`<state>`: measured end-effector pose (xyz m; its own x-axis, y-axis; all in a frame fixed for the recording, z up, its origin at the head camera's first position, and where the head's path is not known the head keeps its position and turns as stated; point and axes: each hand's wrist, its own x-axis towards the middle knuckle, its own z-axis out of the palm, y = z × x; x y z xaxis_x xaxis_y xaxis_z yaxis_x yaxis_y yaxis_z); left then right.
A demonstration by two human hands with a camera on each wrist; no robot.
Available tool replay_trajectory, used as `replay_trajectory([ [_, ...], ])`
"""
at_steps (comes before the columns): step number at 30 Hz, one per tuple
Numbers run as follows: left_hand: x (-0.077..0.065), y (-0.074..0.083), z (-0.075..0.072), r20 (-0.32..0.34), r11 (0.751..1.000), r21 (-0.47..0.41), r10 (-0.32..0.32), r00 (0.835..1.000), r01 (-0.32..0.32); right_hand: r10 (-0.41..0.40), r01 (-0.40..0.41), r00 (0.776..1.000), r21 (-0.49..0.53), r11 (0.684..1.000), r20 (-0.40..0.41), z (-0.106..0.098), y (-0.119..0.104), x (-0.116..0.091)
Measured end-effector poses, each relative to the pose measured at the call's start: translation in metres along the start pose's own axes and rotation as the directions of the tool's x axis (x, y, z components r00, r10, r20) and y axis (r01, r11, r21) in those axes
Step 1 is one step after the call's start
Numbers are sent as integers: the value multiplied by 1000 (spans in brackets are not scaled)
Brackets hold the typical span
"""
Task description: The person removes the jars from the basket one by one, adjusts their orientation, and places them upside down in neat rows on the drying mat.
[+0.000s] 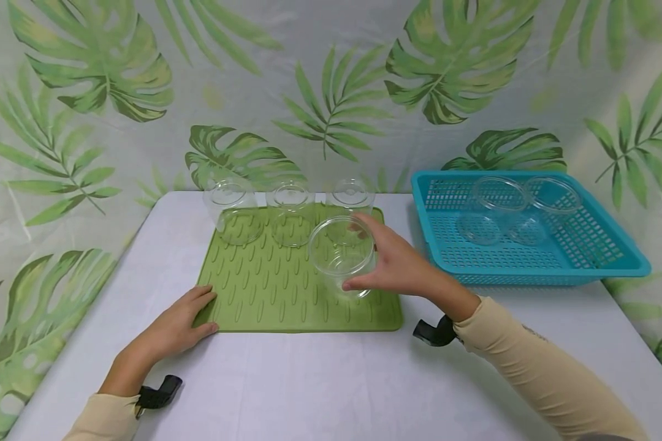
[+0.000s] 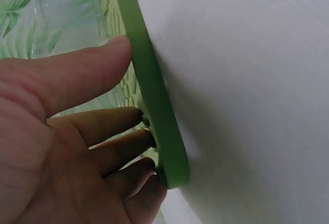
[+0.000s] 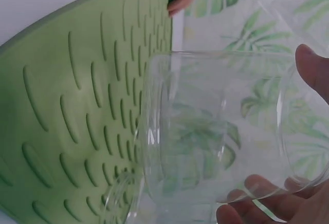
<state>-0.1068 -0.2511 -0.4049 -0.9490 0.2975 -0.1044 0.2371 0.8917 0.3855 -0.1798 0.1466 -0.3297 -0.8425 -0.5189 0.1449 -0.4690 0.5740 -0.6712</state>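
The right grip (image 1: 393,261) clasps the cup (image 1: 335,258), likely light, stiff and slippery, best held by its sides; relaxed, the left grip (image 1: 178,324) touches the mat (image 1: 270,300).

Green rectangular mat (image 1: 265,306) right of our left hand (image 1: 182,324)

We find a clear round cup (image 1: 336,260) in our right hand (image 1: 388,260) over the mat, three clear round cups (image 1: 290,211) beyond and left of that hand, and, rightward, a blue rectangular plastic basket (image 1: 535,275) containing two.
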Motion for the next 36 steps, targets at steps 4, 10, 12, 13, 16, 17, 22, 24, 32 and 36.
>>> replay_trajectory([
  [4, 1, 5, -5, -29, 1000, -20, 4, 1000, -5, 9, -9, 1000, 8, 1000, -4, 5, 2, 0],
  [10, 8, 33, -17, -121, 989, -116, 79, 990, -93, 21, -21, 1000, 64, 998, -2, 17, 8, -3],
  [12, 12, 47, -20, -143, 978, -157, 113, 983, -135, 16, -15, 1000, 64, 998, -4, 21, 8, -2],
  [13, 14, 53, -21, -152, 973, -172, 128, 980, -153, 12, -11, 1000, 58, 998, -4, 22, 8, -2],
  [16, 20, 68, -24, -202, 957, -195, 173, 964, -212, 6, -6, 1000, 33, 999, -2, 25, 6, -1],
  [17, 22, 72, -24, -222, 953, -199, 185, 957, -230, 8, -8, 1000, 24, 1000, -1, 25, 5, -1],
  [22, 35, 90, -22, -307, 929, -209, 233, 923, -304, 8, -8, 1000, -41, 999, -15, 27, 3, -1],
  [24, 40, 97, -21, -331, 918, -219, 249, 910, -330, -1, 0, 1000, -65, 998, -19, 28, 3, 0],
  [32, 58, 122, -17, -359, 896, -266, 249, 900, -354, -69, 62, 997, -141, 988, -47, 33, 3, 6],
  [36, 66, 130, -14, -347, 894, -293, 231, 909, -339, -112, 90, 990, -215, 972, -90, 37, 2, 9],
])
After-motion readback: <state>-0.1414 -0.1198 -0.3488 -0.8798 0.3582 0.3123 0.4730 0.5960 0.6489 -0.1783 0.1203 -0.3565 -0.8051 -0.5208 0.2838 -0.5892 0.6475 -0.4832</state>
